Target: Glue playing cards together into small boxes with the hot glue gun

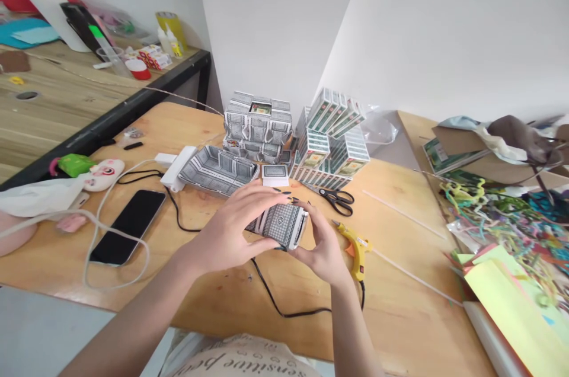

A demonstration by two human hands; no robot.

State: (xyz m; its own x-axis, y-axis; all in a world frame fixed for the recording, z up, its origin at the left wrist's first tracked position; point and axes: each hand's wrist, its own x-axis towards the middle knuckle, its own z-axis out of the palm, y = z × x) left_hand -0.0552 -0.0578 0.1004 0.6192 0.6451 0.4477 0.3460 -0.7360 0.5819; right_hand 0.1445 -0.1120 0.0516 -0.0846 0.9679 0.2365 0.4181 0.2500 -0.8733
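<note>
Between my two hands is a small block of grey patterned playing cards [281, 224], held above the table. My left hand [240, 226] grips its left side, thumb below and fingers over the top. At the right end, my right hand [320, 240] closes on the block with thumb and fingers. Behind it lie a small stack of cards [275, 174] and an open tray built of cards [213, 178]. A larger box-shaped structure made of cards [258, 119] stands further back. Right of my hands rests a yellow hot glue gun [357, 249], near black-handled scissors [340, 200].
Stacked card boxes [331, 140] stand at the back by the wall. A phone [128, 227], a white cable [144, 258] and a white power strip [176, 169] occupy the left. Glue sticks [413, 276], pipe cleaners [498, 217] and coloured paper [511, 306] lie right. A black cord [284, 313] crosses the front.
</note>
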